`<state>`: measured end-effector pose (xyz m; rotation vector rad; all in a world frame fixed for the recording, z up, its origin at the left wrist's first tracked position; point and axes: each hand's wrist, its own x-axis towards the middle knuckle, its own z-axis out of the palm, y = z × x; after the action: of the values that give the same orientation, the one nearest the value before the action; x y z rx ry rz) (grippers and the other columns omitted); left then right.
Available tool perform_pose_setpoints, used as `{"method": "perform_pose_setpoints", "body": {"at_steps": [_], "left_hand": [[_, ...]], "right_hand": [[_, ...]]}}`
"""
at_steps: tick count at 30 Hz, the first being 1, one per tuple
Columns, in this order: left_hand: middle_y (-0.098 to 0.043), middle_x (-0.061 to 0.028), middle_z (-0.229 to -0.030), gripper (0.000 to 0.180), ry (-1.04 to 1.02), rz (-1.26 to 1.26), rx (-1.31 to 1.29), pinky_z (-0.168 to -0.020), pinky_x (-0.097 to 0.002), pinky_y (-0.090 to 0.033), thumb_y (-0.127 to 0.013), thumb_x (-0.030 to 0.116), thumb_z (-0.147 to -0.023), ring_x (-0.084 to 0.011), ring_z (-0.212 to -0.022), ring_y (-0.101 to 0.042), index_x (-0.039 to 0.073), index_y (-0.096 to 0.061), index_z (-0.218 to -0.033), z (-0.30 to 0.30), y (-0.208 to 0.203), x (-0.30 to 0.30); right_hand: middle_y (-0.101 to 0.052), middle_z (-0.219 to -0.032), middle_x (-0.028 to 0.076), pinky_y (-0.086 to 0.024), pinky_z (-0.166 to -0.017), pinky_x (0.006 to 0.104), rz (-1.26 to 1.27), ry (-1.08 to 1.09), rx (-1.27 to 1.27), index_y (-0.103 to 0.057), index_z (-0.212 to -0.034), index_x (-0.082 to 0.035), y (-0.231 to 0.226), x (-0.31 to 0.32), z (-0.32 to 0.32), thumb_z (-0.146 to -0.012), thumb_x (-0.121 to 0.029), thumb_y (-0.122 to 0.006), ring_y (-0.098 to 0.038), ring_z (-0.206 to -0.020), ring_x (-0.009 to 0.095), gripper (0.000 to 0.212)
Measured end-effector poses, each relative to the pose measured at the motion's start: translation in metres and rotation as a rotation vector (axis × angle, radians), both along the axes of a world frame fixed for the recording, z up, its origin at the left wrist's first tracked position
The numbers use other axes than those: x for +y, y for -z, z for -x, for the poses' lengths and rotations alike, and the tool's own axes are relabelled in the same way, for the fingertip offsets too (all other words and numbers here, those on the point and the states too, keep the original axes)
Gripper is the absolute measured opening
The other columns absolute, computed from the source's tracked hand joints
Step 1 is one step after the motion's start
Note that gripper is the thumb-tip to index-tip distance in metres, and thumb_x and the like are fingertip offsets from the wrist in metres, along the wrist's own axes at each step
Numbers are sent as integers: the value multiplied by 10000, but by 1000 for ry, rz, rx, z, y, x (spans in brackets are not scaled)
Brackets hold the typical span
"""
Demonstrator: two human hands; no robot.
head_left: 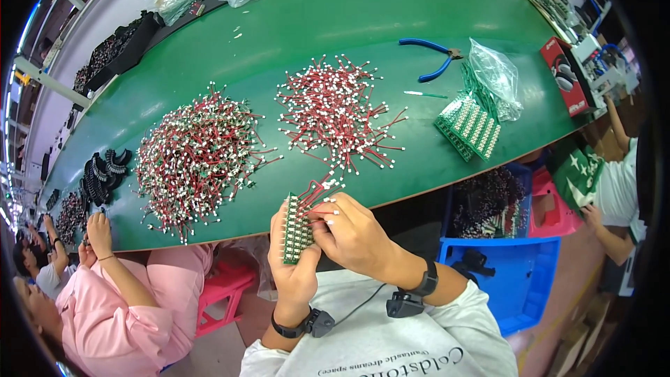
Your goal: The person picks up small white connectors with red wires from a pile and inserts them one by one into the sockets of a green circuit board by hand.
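Near the table's front edge, my left hand (294, 281) is closed around a narrow green circuit-board strip (297, 234) lined with small white connectors. The strip stands roughly upright, with pale pins along its left side. My right hand (359, 241) is beside it, thumb and fingers pinched on a red wire lead (319, 211) with white plugs. Its fingertips touch the board's right side; whether a plug sits in a connector cannot be made out. More red leads fan out above the board. Just beyond my hands lies a loose pile of red leads with white plugs (335, 115).
A larger heap of leads with small boards (199, 160) lies to the left. Rightward are blue-handled pliers (454, 53), stacked green boards (471, 127), a clear bag (497, 73) and a red-black box (567, 77). A blue bin (534, 307) stands below; a pink-clothed person (118, 307) sits left.
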<state>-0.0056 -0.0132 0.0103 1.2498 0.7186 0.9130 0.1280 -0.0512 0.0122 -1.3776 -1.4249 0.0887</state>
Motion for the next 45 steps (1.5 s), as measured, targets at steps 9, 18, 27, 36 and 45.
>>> {"method": "perform_pose_setpoints", "body": {"at_steps": [9,18,27,36,45], "left_hand": [[-463,-106,-1310,724,12,-25,73,-971,-276,-425,-420,-127,-691,-156,-1129,-512,-89,-417,-1414,2,0,2],[-475,-123,-1300,724,-9,-66,91,-962,-276,-420,-410,-120,-690,-172,-1114,-513,-88,-421,-1414,2,-2,-4],[-496,-177,-1267,675,-37,-199,139,-1055,-357,-384,-422,-102,-709,-265,-1191,-500,-98,-422,-1383,6,-1,1],[-549,-77,-1328,762,87,126,-154,-985,-280,-460,-451,-134,-756,-142,-1139,-573,-12,-337,-1500,8,5,11],[-575,-166,-1338,774,-17,249,-181,-966,-389,-529,-445,-129,-726,-249,-1131,-633,-35,-332,-1486,28,7,22]], "right_hand": [[-592,-880,123,-509,-656,364,20,-14,-259,-609,-955,41,1,0,-6,-757,28,-693,-573,-766,277,216],[-594,-865,116,-516,-658,376,20,17,-214,-606,-925,27,0,-2,-1,-744,56,-689,-583,-742,289,201],[-607,-846,129,-516,-640,382,0,14,-227,-622,-815,24,0,11,5,-680,30,-632,-599,-765,295,135],[-581,-780,88,-439,-611,304,115,41,-54,-631,-873,-3,-19,-6,-43,-833,12,-643,-557,-671,193,45],[-593,-860,117,-476,-715,412,320,225,-338,-677,-1023,-68,-13,40,-97,-802,-73,-700,-606,-824,333,221]]}}
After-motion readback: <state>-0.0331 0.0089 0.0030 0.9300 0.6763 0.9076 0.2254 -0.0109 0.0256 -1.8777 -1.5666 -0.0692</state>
